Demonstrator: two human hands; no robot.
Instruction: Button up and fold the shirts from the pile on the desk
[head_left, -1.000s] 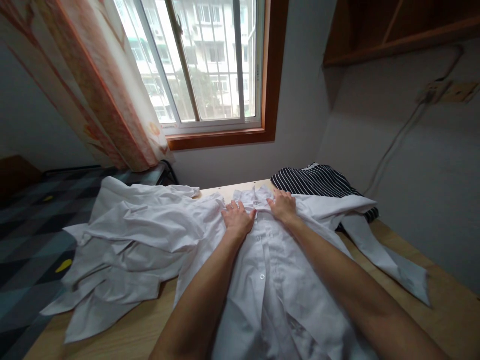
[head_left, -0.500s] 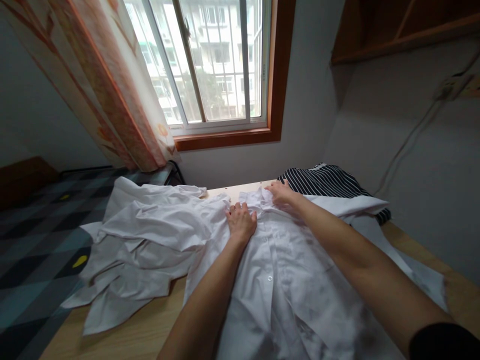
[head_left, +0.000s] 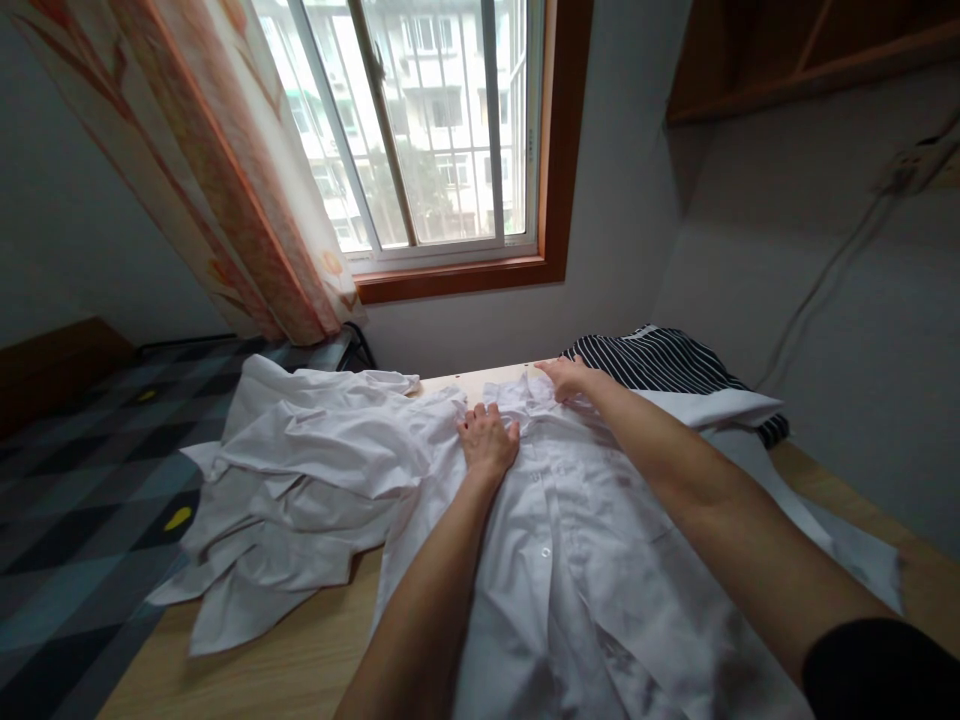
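A white button-up shirt lies front up on the wooden table, its collar toward the window and its buttons running down the middle. My left hand rests on the shirt just below the collar, fingers spread, palm down. At the collar's right side is my right hand, with its index finger stretched out and its thumb apart below. Its other fingers are partly hidden. To the left lies another crumpled white garment, touching the shirt's edge.
Black-and-white striped cloth lies at the table's back right. Left of the wooden table is a bed with a checked cover. Beyond stand a window and a curtain; a shelf hangs upper right.
My right hand has lifted slightly and its index finger now points out more. My left hand keeps its place on the shirt. The whole view has shifted a little.
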